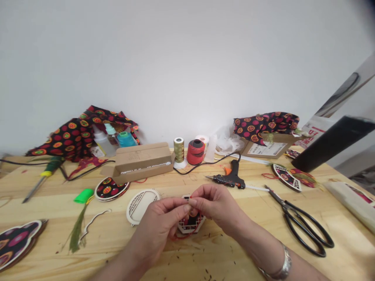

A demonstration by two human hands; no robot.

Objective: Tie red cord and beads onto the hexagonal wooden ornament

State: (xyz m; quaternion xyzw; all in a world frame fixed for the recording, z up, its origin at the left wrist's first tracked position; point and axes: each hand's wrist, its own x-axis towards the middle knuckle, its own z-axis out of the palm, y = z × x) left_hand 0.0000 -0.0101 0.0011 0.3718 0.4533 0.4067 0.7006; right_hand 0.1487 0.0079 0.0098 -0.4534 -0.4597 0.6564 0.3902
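Note:
Both my hands meet at the centre with fingertips almost touching, just above an octagonal wooden-framed ornament (195, 225) backed with dark patterned fabric. My left hand (159, 224) is closed in a pinch. Closed likewise, my right hand (219, 207) pinches the thin red cord (182, 237), a bit of which shows at its fingertips. Part of that cord loops below the ornament's lower edge. What lies inside the left pinch is mostly hidden by the fingers. A round pale wooden lattice piece (140, 207) lies beside my left hand.
Behind my hands are a black glue gun (231, 177), a red thread spool (195, 152), a gold spool (178, 150) and an open cardboard box (143, 162). Black-handled scissors (304, 226) lie right. At left are a screwdriver (42, 177) and a green tassel (78, 228).

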